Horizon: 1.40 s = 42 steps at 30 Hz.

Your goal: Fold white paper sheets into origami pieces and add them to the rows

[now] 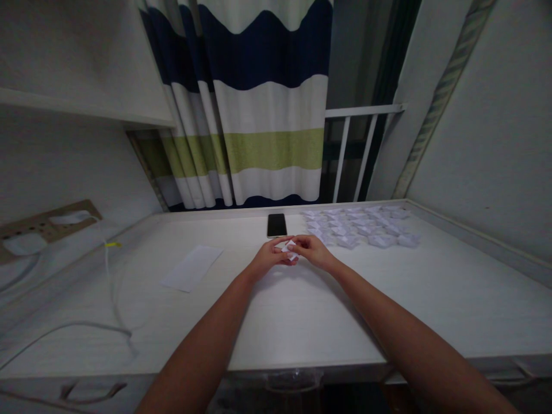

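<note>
The left hand point(268, 256) and right hand point(318, 252) meet over the white surface point(284, 333), holding a small folded paper point(292, 249) between them. Beyond lies a dark phone point(276, 225) — to its right, rows of white folded pieces point(342, 232); to the left, a flat white sheet point(192, 268). A striped curtain point(273, 106) hangs behind — navy, white, green.

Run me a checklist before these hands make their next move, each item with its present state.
1. Small white piece secured: ok, held between the fingers of the left hand and right hand.
2. Its creases sharp: cannot tell, too small and partly covered.
3. White sheet lying flat: ok, on the desk, left of the hands.
4. White folded pieces in rows: ok, at the back right.
5. Phone untouched: cannot tell, its near edge meets the fingers in this view.
6. Cable away from hands: ok, far left.
</note>
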Each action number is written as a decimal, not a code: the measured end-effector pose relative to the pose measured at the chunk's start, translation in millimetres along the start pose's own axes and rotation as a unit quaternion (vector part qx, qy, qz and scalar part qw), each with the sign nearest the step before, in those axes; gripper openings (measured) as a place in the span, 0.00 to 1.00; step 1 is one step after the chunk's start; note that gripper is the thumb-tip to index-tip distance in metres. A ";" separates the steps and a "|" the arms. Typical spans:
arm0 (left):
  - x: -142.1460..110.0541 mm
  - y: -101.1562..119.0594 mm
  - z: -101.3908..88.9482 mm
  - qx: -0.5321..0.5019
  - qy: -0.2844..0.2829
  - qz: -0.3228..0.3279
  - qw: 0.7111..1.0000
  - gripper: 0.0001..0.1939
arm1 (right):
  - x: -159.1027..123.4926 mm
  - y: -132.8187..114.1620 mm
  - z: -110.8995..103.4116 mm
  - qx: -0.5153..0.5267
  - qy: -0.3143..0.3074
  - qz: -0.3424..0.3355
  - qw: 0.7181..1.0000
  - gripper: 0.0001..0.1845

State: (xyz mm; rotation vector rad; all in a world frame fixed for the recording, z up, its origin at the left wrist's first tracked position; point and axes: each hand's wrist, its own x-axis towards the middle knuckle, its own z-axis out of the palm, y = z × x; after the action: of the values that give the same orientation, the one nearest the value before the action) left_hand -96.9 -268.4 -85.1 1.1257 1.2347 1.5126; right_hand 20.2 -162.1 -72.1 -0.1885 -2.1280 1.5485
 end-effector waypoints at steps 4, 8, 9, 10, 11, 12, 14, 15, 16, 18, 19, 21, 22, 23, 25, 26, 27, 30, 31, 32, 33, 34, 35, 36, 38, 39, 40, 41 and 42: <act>-0.5 0.0 0.4 -0.014 -0.004 -0.006 1.000 0.36 | -0.7 -1.2 -0.3 0.000 -0.013 -0.006 1.000 0.19; -1.7 0.2 0.1 -0.030 -0.013 -0.006 0.999 0.35 | -1.4 -2.5 2.4 0.039 -0.025 0.006 0.999 0.19; -2.0 0.6 0.3 -0.032 -0.014 -0.007 0.999 0.35 | -1.4 -2.5 2.9 0.042 -0.024 0.009 0.999 0.19; -2.4 1.2 0.6 -0.034 -0.016 -0.007 0.999 0.35 | -1.5 -2.5 3.3 0.044 -0.021 0.011 0.999 0.20; -2.8 1.9 1.0 -0.038 -0.017 -0.007 0.999 0.35 | -1.5 -2.4 3.4 0.044 -0.020 0.014 0.999 0.20; -3.2 2.7 1.6 -0.042 -0.016 -0.007 0.999 0.35 | -1.5 -2.4 3.4 0.044 -0.019 0.016 0.999 0.20; -3.8 4.1 2.9 -0.052 -0.010 -0.009 0.999 0.33 | -1.7 -2.3 3.1 0.044 -0.019 0.018 0.999 0.20; -3.9 4.5 3.3 -0.056 -0.006 -0.011 0.998 0.31 | -1.8 -2.1 2.8 0.044 -0.020 0.019 0.999 0.20; -3.8 4.5 3.5 -0.059 -0.001 -0.012 0.998 0.30 | -1.8 -1.9 2.6 0.043 -0.022 0.021 0.999 0.20; -3.4 3.8 3.2 -0.061 0.001 -0.007 0.998 0.28 | -1.9 -0.9 2.2 0.038 -0.023 0.028 0.999 0.20; -3.1 3.2 2.8 -0.060 0.001 -0.002 0.998 0.28 | -1.9 -0.2 2.1 0.034 -0.022 0.029 0.999 0.20; -2.5 2.4 2.0 -0.057 -0.001 0.005 0.998 0.27 | -1.7 1.9 2.1 0.023 -0.019 0.028 0.999 0.20; -2.3 2.2 1.7 -0.055 -0.001 0.007 0.998 0.27 | -1.4 3.0 2.2 0.016 -0.018 0.027 0.999 0.20; -2.2 2.2 1.5 -0.052 -0.001 0.009 0.999 0.27 | -1.1 4.2 2.3 0.008 -0.020 0.025 0.999 0.20; -2.0 2.5 1.4 -0.047 0.005 0.014 0.999 0.26 | -0.4 6.3 2.7 -0.014 -0.020 0.020 1.000 0.20; -1.8 2.5 1.5 -0.043 0.010 0.017 0.999 0.25 | 0.0 7.1 2.9 -0.032 -0.010 0.011 0.999 0.19; -1.5 2.4 1.4 -0.037 0.018 0.019 0.999 0.23 | 0.2 7.6 3.1 -0.055 0.007 -0.002 0.998 0.18; 0.5 0.3 0.9 -0.019 0.045 0.020 0.999 0.17 | -0.2 7.3 3.2 -0.140 0.075 -0.059 0.986 0.16; 1.2 -0.7 0.5 -0.015 0.053 0.019 0.998 0.15 | -0.6 6.4 3.0 -0.163 0.088 -0.079 0.980 0.15; 1.9 -1.8 0.0 -0.013 0.061 0.019 0.998 0.14 | -1.2 5.3 2.8 -0.181 0.091 -0.097 0.974 0.14; 2.6 -2.7 -0.6 -0.013 0.069 0.020 0.997 0.13 | -1.9 4.0 2.5 -0.194 0.089 -0.113 0.970 0.13; 3.1 -3.5 -1.2 -0.014 0.076 0.023 0.997 0.12 | -2.7 2.7 2.2 -0.204 0.083 -0.127 0.967 0.13; 3.6 -4.0 -1.7 -0.017 0.082 0.025 0.996 0.12 | -3.4 1.4 1.9 -0.213 0.076 -0.138 0.964 0.12; 3.9 -4.3 -2.3 -0.020 0.089 0.027 0.996 0.12 | -4.0 0.4 1.7 -0.221 0.070 -0.146 0.962 0.12; 4.4 -4.1 -3.3 -0.025 0.097 0.027 0.995 0.12 | -5.0 -0.9 1.5 -0.233 0.064 -0.159 0.957 0.11; 4.5 -3.8 -3.6 -0.027 0.100 0.026 0.994 0.12 | -5.3 -1.0 1.5 -0.239 0.060 -0.166 0.955 0.11; 4.6 -3.4 -3.8 -0.029 0.103 0.025 0.994 0.12 | -5.5 -0.8 1.6 -0.244 0.056 -0.174 0.952 0.11; 4.7 -2.9 -3.9 -0.028 0.105 0.025 0.994 0.13 | -5.6 -0.3 1.7 -0.249 0.052 -0.181 0.950 0.11; 4.6 -2.4 -3.7 -0.027 0.108 0.025 0.993 0.13 | -5.7 0.3 1.7 -0.253 0.048 -0.184 0.948 0.11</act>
State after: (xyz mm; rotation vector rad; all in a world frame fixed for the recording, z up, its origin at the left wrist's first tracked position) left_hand -101.4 -264.3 -87.2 0.9845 1.3092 1.7313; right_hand 24.2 -165.7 -74.5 -0.0303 -2.2830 0.7529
